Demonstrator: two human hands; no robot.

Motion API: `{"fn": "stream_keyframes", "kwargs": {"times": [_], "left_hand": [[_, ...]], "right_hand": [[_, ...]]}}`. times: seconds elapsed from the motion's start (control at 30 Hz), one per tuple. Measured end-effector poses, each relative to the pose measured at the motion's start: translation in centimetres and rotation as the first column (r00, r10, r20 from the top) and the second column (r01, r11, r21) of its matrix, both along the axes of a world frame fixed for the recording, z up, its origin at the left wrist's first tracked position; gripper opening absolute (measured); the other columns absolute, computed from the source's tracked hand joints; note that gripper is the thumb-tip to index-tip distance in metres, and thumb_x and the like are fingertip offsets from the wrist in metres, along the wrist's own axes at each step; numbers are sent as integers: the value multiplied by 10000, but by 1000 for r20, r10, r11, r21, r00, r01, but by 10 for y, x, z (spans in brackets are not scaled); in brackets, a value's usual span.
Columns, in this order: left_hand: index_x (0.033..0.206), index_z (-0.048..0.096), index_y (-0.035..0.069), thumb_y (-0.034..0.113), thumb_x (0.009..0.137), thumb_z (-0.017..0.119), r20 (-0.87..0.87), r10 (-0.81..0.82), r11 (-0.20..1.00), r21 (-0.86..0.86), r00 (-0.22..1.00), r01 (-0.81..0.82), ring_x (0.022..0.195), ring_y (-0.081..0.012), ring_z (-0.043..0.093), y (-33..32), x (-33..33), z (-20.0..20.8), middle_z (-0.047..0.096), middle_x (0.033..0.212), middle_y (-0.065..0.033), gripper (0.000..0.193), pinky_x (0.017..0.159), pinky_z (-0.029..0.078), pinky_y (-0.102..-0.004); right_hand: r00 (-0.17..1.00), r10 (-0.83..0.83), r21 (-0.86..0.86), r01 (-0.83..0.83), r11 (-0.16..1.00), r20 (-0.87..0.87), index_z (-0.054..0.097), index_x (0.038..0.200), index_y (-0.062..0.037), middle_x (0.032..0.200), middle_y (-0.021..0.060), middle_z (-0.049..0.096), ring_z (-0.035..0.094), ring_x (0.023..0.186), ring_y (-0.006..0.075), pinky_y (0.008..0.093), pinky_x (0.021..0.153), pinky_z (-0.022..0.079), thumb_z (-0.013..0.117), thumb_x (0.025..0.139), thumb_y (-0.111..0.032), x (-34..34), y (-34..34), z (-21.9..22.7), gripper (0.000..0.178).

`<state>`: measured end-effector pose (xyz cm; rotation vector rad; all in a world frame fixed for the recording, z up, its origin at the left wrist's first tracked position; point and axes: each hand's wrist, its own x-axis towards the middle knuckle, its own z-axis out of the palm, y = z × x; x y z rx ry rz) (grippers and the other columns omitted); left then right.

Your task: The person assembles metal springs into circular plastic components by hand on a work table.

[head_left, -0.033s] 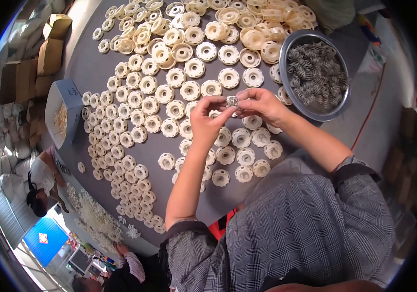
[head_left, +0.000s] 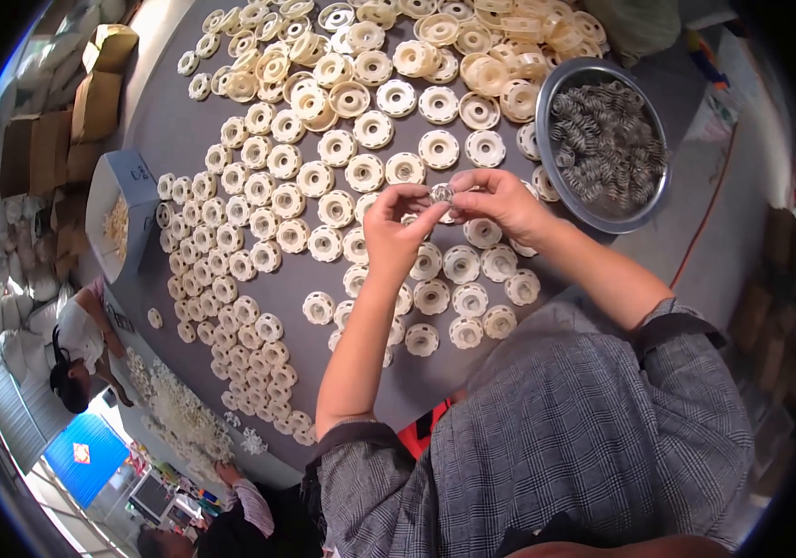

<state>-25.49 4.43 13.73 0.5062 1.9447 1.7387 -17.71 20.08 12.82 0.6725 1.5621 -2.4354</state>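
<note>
Above the grey table (head_left: 161,288), my left hand (head_left: 400,221) and my right hand (head_left: 502,205) meet fingertip to fingertip. Between them they pinch a small metal coil spring (head_left: 441,192); fingers cover part of it. Under and around my hands lie cream plastic wheel-shaped discs (head_left: 438,149) with scalloped rims and a hole in the middle. Some discs nearer me, such as one scalloped disc (head_left: 461,264), seem to have a coil in the centre. To the right of my right hand stands a round metal basin (head_left: 543,139) heaped with coil springs (head_left: 607,139).
More discs (head_left: 510,60) are piled at the far side. A blue-grey open box (head_left: 138,186) of small pale pieces sits at the left edge. Two people work at a side table around a heap of white pieces (head_left: 179,414). Cardboard boxes (head_left: 96,107) stand far left.
The spring has turned slightly between my fingertips. Both hands stay in almost the same place.
</note>
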Motion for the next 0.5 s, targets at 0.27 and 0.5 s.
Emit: {"fn": "stream_keyframes", "kwargs": {"times": [0.27,0.5], "left_hand": [[830,524,9,313,849,544,923,54,919,103,382,-380,614,-188,602,-23,-23,-41,585,707,-89,305,520,502,-261],[1009,518,-23,-42,763,593,529,90,946,219,844,-239,761,-131,599,-3,-30,-31,588,917,-77,258,735,490,-241]], "right_hand": [[917,-46,617,304,726,-397,592,840,-32,967,34,508,520,832,92,217,708,434,620,761,-40,-30,8,-27,84],[986,43,-164,-16,986,160,582,962,-66,874,-21,578,550,783,66,208,703,451,593,821,-243,-53,-3,-47,226]]}}
